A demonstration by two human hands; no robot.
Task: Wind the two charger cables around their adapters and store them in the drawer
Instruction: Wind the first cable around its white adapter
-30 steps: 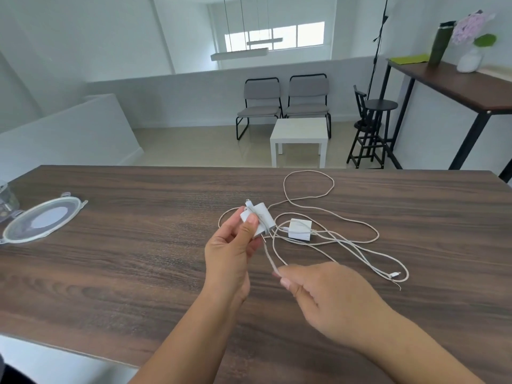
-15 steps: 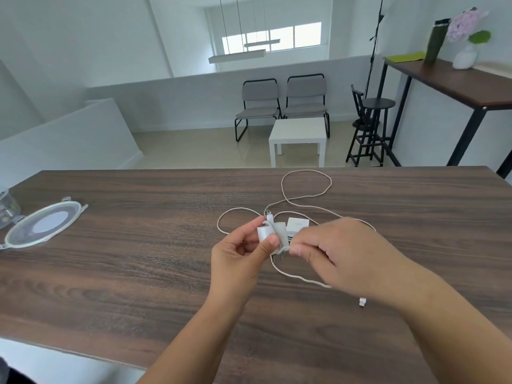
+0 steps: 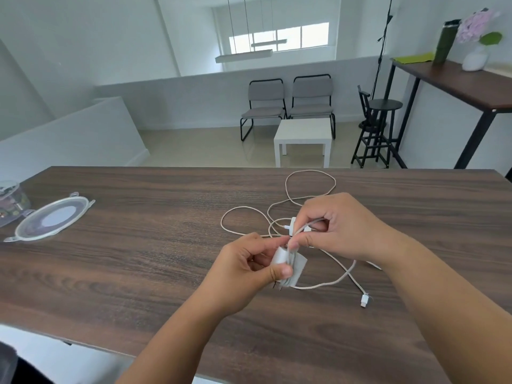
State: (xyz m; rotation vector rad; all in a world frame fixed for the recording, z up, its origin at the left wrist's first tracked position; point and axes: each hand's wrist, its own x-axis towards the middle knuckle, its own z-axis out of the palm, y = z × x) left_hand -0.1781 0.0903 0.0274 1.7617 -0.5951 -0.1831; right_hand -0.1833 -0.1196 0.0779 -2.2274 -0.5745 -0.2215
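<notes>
Since a moment ago my right hand (image 3: 336, 227) has carried the cable (image 3: 322, 285) over the adapter (image 3: 289, 266), pinched closed on it. My left hand (image 3: 243, 268) clamps the adapter just below-left; slack trails right.

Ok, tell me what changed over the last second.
The right hand carried the cable up from below and is laying it over the adapter, which now has turns around it. The loose pile has shrunk, and the plug end has been drawn closer. The left hand kept its hold on the adapter. The second adapter and the lid stayed on the table.
</notes>
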